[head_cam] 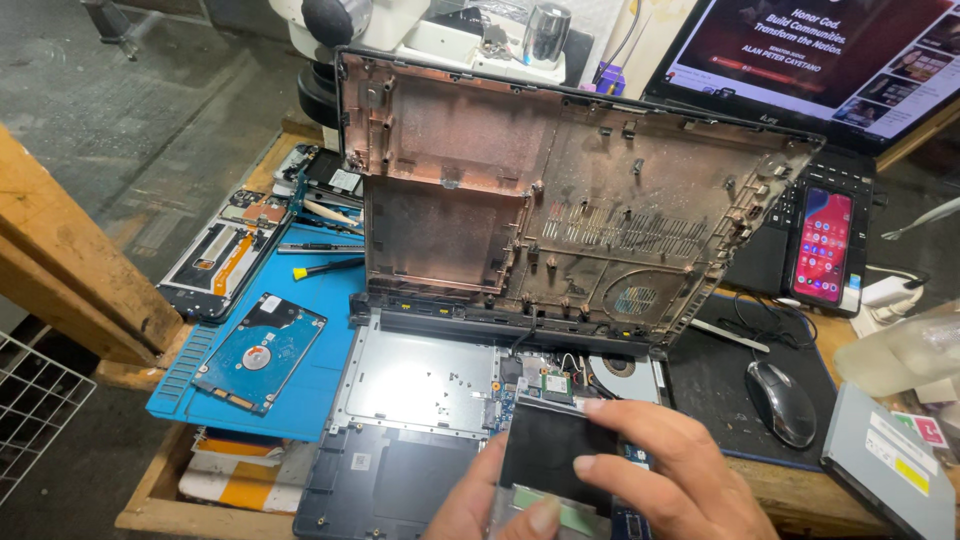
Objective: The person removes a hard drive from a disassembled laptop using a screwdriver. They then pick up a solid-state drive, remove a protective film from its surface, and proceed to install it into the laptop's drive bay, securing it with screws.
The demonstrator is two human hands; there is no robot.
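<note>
A cluttered wooden worktop (pixel 150 505) holds an opened laptop (pixel 420 400), the landmark here. Its dusty bottom cover (pixel 560 200) stands propped upright at the laptop's far edge; a knock could tip it forward onto the hands. Left of the laptop lies a blue mat (pixel 320 300) carrying a bare hard drive (pixel 260 352) and a yellow-tipped screwdriver (pixel 327 268). Right of the laptop sit a black mouse (pixel 782 400), an optical drive (pixel 888 468) and, farther back, a lit phone (pixel 822 245). Over the laptop's near right corner, both hands grip a flat black rectangular part (pixel 550 455): the left hand (pixel 480 505) pinches its lower edge, the right hand (pixel 660 475) clasps its right side. Judging by the exposed circuit board (pixel 545 385) just beyond it, a slip could snag the thin wires there.
</note>
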